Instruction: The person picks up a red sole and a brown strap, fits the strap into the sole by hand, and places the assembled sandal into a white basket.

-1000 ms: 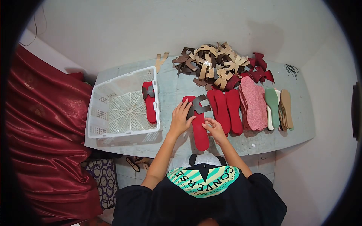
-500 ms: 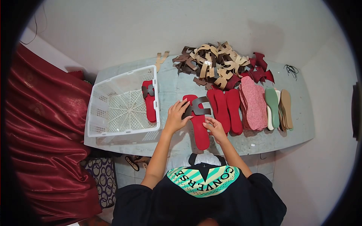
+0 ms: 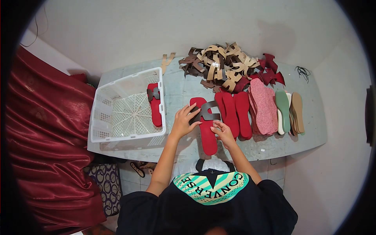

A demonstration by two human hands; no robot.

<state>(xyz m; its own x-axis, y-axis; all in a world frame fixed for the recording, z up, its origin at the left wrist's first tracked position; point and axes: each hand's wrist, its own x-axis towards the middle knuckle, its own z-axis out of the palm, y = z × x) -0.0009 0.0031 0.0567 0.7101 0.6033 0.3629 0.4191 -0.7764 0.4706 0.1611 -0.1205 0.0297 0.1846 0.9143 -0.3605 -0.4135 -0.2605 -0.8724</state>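
Observation:
A red insole [image 3: 208, 137] lies lengthwise toward me, with a dark brown cut-out strap [image 3: 210, 111] across its upper part. My left hand [image 3: 183, 120] grips the left side of the insole and strap, fingers over the strap's left end. My right hand [image 3: 222, 133] holds the insole's right edge just below the strap, thumb and fingers close together. Directly right of them stand more red insoles [image 3: 243, 113]. In the white basket [image 3: 129, 138] on the left rests another red insole with a brown strap [image 3: 156, 111].
A heap of brown and beige straps [image 3: 219, 64] lies at the back, with dark red straps [image 3: 269, 74] beside it. Pink insoles [image 3: 265, 109], green insoles [image 3: 282, 111] and tan insoles [image 3: 297, 113] line the right. A black string bundle [image 3: 302, 74] is near the right rear edge.
The strap's right part has shifted slightly and lies a little closer over the insole. Both hands keep nearly the same places.

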